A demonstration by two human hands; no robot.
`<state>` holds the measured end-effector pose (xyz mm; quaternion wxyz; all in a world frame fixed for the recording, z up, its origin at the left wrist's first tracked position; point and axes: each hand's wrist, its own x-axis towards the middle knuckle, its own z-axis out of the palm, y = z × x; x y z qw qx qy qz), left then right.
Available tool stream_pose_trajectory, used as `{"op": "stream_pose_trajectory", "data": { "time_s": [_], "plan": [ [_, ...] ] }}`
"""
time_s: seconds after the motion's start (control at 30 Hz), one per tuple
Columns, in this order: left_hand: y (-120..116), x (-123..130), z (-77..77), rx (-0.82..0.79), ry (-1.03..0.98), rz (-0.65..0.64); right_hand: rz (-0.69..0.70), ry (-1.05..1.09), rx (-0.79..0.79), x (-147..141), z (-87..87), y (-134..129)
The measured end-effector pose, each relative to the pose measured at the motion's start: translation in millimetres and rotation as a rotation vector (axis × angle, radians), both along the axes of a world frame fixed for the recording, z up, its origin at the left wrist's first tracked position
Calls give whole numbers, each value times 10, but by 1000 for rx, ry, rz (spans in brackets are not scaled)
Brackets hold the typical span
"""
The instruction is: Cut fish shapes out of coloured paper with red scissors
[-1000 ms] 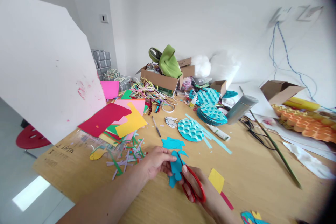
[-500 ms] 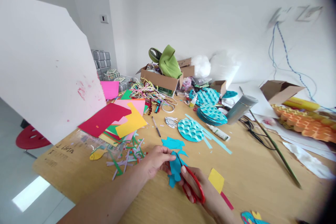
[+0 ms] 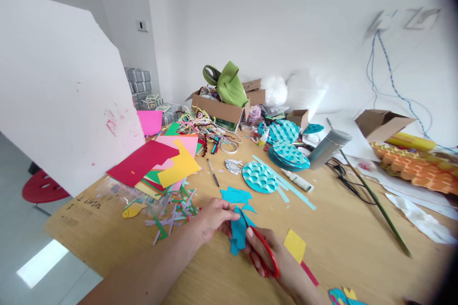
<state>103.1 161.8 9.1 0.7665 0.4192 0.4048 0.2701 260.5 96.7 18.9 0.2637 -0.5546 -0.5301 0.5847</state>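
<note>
1. At the near middle of the wooden table (image 3: 200,274): one piece of blue paper (image 3: 239,231), raised between both hands, irregular in outline.
2. Left hand (image 3: 215,219): thumb and fingers pinching the blue paper along its left side.
3. Right hand (image 3: 279,249): grasping red-handled scissors (image 3: 271,253), fingers in the handles; blades at the paper, tips pointing away from the person.
4. Blue offcuts (image 3: 236,195), lying just beyond the left hand.
5. Yellow paper piece (image 3: 295,245), flat, just right of the right hand; dark red strip (image 3: 309,273) beside it.
6. Blue disc (image 3: 259,177) faced with wavy pale strips, beyond the offcuts; fish cutout (image 3: 233,166), white with dark lines, to its left.
7. Pen (image 3: 213,173), dark, left of the cutout.
8. Coloured sheets (image 3: 143,162), overlapping, at left; paper shreds (image 3: 171,217) nearer the left forearm.
9. Grey cylinder (image 3: 329,149), tilted, right of stacked blue discs (image 3: 289,155).
</note>
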Motion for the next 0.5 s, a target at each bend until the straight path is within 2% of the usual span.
{"op": "stream_pose_trajectory", "data": {
  "time_s": [0.17,0.5],
  "plan": [
    [6,-3,-12,-6,8,18,2,-12,-13,4,-11,1],
    [-2,-18,19,-4,-15,-28,34,-35,-39,54,-31,13]
  ]
}}
